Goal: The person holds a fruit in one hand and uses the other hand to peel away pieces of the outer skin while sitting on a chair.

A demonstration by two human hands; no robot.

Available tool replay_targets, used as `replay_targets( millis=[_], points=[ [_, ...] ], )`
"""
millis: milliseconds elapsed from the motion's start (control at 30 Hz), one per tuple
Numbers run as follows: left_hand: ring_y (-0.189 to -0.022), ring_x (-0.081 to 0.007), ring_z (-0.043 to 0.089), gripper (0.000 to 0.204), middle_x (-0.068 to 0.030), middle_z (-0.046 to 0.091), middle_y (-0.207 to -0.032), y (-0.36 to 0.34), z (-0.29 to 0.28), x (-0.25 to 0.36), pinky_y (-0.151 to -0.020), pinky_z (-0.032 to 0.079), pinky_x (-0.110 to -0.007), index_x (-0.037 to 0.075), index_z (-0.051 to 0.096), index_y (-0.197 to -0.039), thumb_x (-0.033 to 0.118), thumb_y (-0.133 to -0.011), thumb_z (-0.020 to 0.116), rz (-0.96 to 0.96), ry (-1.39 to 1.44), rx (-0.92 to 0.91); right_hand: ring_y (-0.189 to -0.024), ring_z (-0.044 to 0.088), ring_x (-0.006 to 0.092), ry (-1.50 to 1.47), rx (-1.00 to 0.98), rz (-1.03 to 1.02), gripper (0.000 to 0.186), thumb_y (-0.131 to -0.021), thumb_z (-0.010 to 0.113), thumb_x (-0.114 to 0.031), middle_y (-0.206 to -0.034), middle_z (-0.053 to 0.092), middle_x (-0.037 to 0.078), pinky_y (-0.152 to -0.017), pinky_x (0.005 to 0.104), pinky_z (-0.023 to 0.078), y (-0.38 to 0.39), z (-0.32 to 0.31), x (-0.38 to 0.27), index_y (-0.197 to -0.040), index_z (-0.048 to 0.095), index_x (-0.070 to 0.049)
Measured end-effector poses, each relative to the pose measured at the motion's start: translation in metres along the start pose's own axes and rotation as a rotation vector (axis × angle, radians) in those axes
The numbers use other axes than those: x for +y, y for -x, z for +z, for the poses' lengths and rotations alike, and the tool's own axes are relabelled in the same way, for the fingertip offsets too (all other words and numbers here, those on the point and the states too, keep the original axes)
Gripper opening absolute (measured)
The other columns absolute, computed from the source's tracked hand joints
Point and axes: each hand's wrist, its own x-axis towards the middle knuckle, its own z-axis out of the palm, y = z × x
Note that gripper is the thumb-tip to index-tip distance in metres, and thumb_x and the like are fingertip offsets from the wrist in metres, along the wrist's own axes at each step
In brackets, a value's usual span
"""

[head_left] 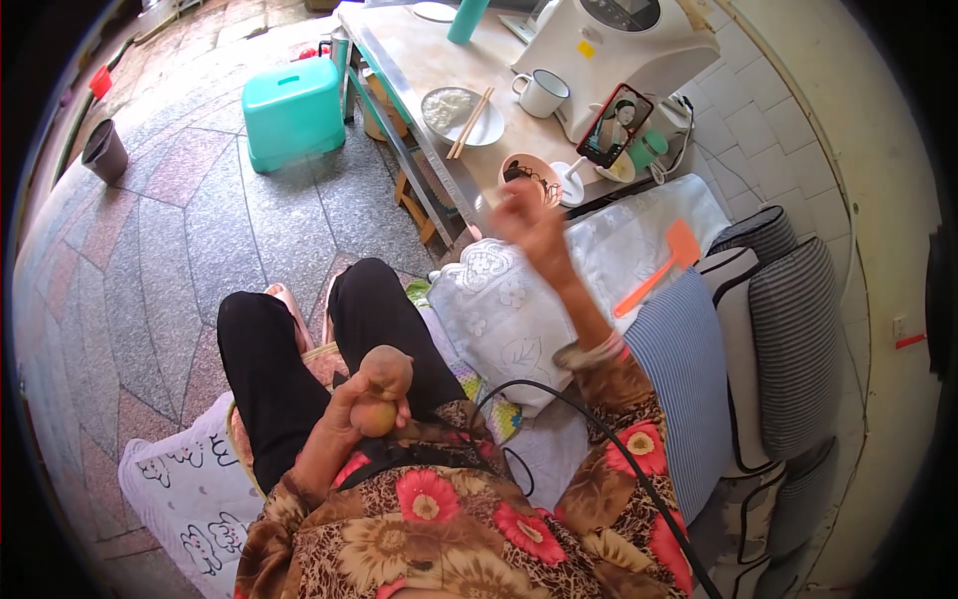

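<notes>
My left hand (354, 409) is closed round two roundish, tan-brown items (384, 371), perhaps fruit, over my lap. My right hand (527, 218) is raised at the table's front corner, over or at a patterned pink bowl (530, 170); its fingers are smeared by motion, so I cannot see whether they hold anything. Just beyond, a phone (615, 124) stands propped on a white stand. Left of it sit a bowl of rice (444, 105) with chopsticks (471, 122) across it and a white enamel mug (542, 95).
A white appliance (559, 45) is on the table (399, 40). A turquoise stool (292, 115) and a dark bin (106, 155) stand on the tiled floor at left. At my right are striped cushions (788, 339), an orange spatula (664, 260) and a black cable (589, 414).
</notes>
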Motion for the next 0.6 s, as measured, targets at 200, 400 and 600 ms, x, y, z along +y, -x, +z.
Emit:
replay_targets(
  millis=[200,400,600],
  points=[
    [-0.065,-0.0298,0.063,0.083,-0.0196,0.060,-0.078,-0.007,-0.017,-0.006,-0.062,0.054,-0.036,-0.004,0.037,-0.129,0.050,-0.073,0.066,0.034,0.017,0.162,-0.086,0.058,0.0266,0.533,0.900,-0.036,0.066,-0.065,0.079,-0.027,-0.098,0.055,0.016,-0.078,0.0380,0.046,-0.063,-0.161,0.094,-0.113,0.044,0.001],
    [-0.069,-0.0302,0.062,0.057,-0.0204,0.060,-0.078,-0.013,-0.020,-0.005,-0.065,0.053,-0.038,-0.001,0.052,-0.101,0.048,-0.075,0.063,-0.003,0.032,0.252,-0.094,0.055,0.0271,0.670,0.936,0.027,0.081,-0.063,0.080,-0.041,-0.107,0.052,0.019,-0.083,0.0376,0.046,-0.105,-0.191,0.117,-0.118,0.041,0.003],
    [-0.066,-0.0269,0.061,0.077,-0.0161,0.060,-0.077,-0.017,-0.020,-0.006,-0.064,0.053,-0.036,-0.003,0.044,-0.125,0.050,-0.073,0.064,-0.044,-0.012,0.312,-0.094,0.056,0.0276,0.677,0.956,0.060,0.084,-0.062,0.081,-0.044,-0.104,0.053,0.018,-0.082,0.0383,0.045,-0.126,-0.188,0.134,-0.120,0.040,0.001]
  ],
)
